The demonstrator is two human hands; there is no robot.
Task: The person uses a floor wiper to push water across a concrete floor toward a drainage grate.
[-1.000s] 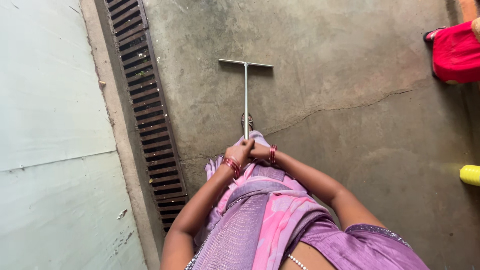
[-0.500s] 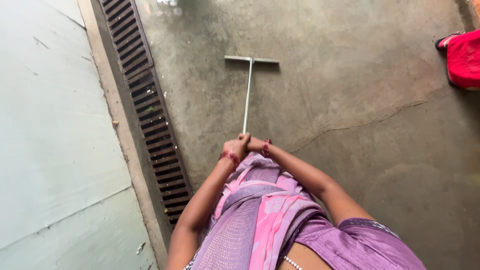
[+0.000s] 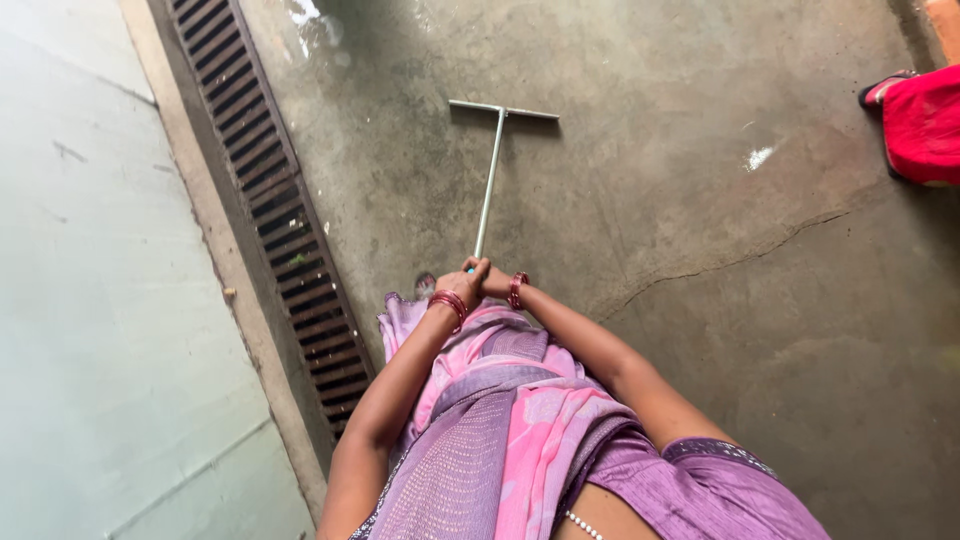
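A floor wiper with a thin metal pole (image 3: 488, 180) and a straight crossbar head (image 3: 503, 110) rests on the wet grey concrete floor (image 3: 680, 200) ahead of me. My left hand (image 3: 463, 281) and my right hand (image 3: 494, 281) are both closed around the near end of the pole, side by side. Red bangles sit on both wrists. My purple and pink draped garment (image 3: 520, 420) fills the lower middle of the view. A toe of my foot (image 3: 426, 284) shows just left of the hands.
A long metal drain grate (image 3: 265, 190) runs along the floor to the left, beside a pale green wall (image 3: 90, 300). A crack (image 3: 740, 255) crosses the concrete on the right. Another person's red garment (image 3: 925, 120) and sandal show at the right edge.
The view has shifted a little left and forward. The wiper head sits slightly farther up the floor, and the red garment shows more at the right edge. Both hands keep their grip.
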